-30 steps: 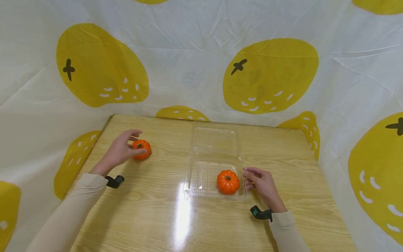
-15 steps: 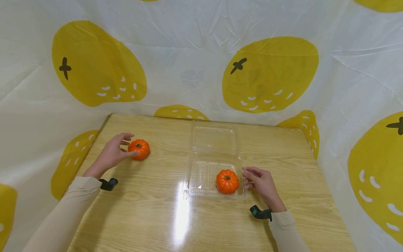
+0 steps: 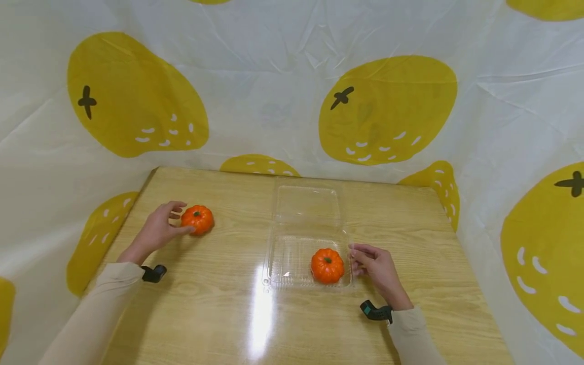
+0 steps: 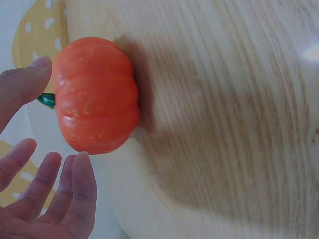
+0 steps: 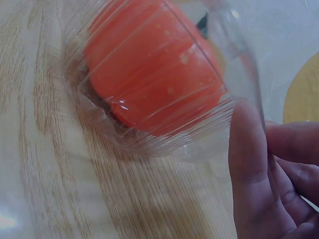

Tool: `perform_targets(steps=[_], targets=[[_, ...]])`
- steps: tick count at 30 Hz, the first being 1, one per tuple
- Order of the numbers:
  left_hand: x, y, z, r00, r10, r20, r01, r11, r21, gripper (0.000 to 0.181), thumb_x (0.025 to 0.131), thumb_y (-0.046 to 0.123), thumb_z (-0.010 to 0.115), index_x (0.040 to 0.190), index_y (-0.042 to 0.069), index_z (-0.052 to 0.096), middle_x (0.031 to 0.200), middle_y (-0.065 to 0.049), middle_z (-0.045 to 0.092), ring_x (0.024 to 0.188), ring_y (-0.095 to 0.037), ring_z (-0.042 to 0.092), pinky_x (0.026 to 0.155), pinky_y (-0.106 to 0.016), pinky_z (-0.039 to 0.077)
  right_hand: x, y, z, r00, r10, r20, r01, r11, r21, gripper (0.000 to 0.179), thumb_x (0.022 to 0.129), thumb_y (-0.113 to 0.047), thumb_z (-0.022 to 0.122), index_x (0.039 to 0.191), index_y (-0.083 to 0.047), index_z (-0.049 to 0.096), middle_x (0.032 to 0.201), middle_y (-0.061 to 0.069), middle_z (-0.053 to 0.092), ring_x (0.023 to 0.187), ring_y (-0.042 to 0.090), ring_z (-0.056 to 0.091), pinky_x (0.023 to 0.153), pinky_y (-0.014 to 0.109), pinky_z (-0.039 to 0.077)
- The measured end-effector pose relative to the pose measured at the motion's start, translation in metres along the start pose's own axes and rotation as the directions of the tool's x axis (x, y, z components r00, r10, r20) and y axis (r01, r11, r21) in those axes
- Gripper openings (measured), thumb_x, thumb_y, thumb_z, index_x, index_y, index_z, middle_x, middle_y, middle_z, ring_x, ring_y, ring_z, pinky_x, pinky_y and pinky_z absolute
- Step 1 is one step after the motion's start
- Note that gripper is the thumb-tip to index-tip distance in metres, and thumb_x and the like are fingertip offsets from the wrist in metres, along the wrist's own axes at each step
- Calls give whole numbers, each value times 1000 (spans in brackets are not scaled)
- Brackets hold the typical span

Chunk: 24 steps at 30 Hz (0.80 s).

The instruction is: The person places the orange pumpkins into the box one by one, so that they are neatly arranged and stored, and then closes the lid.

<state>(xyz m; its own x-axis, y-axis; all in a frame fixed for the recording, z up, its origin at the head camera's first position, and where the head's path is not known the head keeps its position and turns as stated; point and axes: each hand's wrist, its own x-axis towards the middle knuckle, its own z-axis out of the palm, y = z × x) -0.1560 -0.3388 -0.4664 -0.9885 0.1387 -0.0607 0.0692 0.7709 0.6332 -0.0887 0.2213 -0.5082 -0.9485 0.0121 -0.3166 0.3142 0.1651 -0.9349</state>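
An orange toy pumpkin [image 3: 197, 220] with a green stem sits on the table at the left in the head view. My left hand [image 3: 159, 227] is spread beside it. In the left wrist view the thumb [image 4: 31, 79] is near the stem and the fingertips come right up to the pumpkin's side [image 4: 94, 94]. Near the middle, a clear plastic clamshell box [image 3: 285, 256] lies with its lid [image 3: 306, 203] folded back. A second toy pumpkin [image 3: 327, 266] rests in the right part of its base. My right hand [image 3: 377, 268] pinches the base's right rim between thumb and finger.
The wooden table [image 3: 219, 314] carries a bright light reflection in front of the box. A white cloth [image 3: 264, 81] printed with yellow fruit hangs behind and at both sides, right along the table's edges. Each wrist wears a black camera mount [image 3: 376, 311].
My left hand has drawn back to the left, and its thumb covers less of the left pumpkin. My right hand stays at the box's rim. The head view has shifted slightly.
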Motion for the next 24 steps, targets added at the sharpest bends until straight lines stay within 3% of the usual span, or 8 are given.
perform_targets(steps=[13, 24], targets=[[2, -15, 9, 1000, -29, 9, 29, 999, 31, 79, 89, 33, 83, 146, -4, 44, 142, -33, 50, 126, -52, 55, 101, -66, 52, -2, -3, 1, 1000, 9, -12, -9, 1000, -7, 42, 102, -19, 67, 135, 6, 62, 95, 7, 77, 71, 10, 67, 65, 27, 63], [3, -12, 19, 999, -54, 8, 54, 999, -7, 88, 87, 38, 84, 151, -4, 40, 143, -37, 44, 127, -53, 53, 101, -66, 51, 0, -1, 2, 1000, -11, -3, 11, 1000, 6, 46, 101, -21, 68, 136, 9, 60, 93, 3, 78, 69, 9, 68, 63, 26, 63]])
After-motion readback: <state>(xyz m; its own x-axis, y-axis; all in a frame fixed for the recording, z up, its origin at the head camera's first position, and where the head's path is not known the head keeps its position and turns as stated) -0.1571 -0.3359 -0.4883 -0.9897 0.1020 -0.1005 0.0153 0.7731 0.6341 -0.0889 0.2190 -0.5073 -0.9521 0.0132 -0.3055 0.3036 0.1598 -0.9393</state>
